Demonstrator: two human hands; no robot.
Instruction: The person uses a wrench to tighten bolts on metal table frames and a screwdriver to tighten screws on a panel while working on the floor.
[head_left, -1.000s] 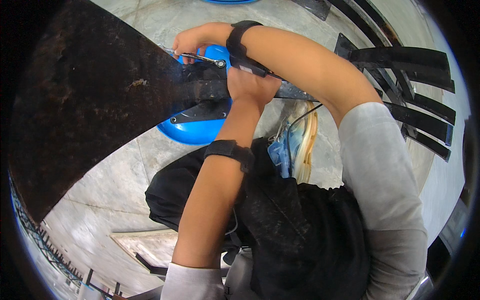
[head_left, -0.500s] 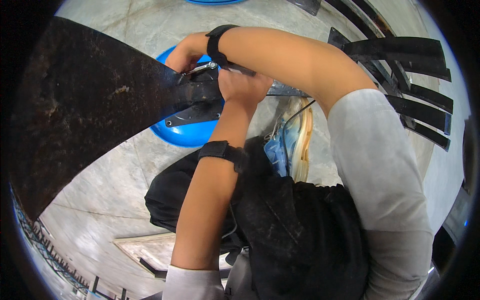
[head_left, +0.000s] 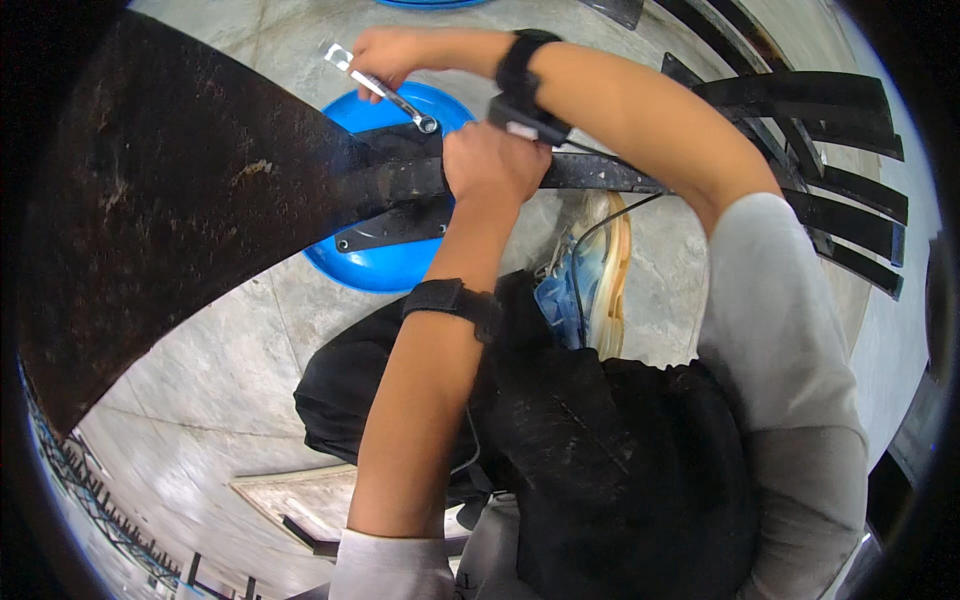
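Observation:
My left hand point(head_left: 490, 165) is wrapped round a dark metal bar point(head_left: 605, 172) that runs sideways in front of me. Beyond and to the left, my right hand point(head_left: 388, 58) grips a shiny combination wrench point(head_left: 400, 101) by its shank. The wrench slants, with its ring end near the bar and its other end pointing up and left, smeared by motion. Under the bar a black plate with holes point(head_left: 395, 228) lies over a round blue dish-like base point(head_left: 375, 270). At the left, the bar meets a large dark, scuffed metal panel point(head_left: 190, 200).
Several curved black metal bars point(head_left: 795, 100) stand in a stack at the right. Another blue round piece point(head_left: 432, 2) shows at the far edge. A shoe point(head_left: 585, 290) rests on the grey floor point(head_left: 200, 400) below the bar. A framed board point(head_left: 295, 505) lies at the lower left.
My right hand has lifted away from the plate, up and slightly outward, and the wrench has swung to a steeper slant. My left hand stays on the bar.

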